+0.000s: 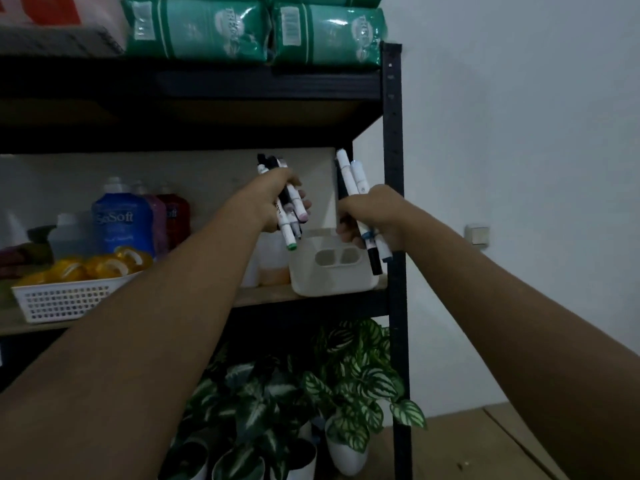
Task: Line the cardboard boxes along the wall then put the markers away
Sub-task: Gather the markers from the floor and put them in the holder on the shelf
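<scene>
My left hand (273, 199) grips a bunch of white and black markers (289, 216), held nearly upright just above the left edge of a white plastic holder (332, 275) on the middle shelf. A second bunch of markers (356, 188) is clutched in my right hand (374, 216), over the holder's right side and close to the black shelf post (394, 168). The holder has two oval cut-outs in its front. A cardboard box top (485, 441) shows at the bottom right against the wall.
The middle shelf also carries a white mesh basket (69, 299) of yellow tape rolls, detergent bottles (121, 220) and translucent jugs (273, 261). Green packs (259, 29) lie on the top shelf. Potted variegated plants (311, 410) stand below.
</scene>
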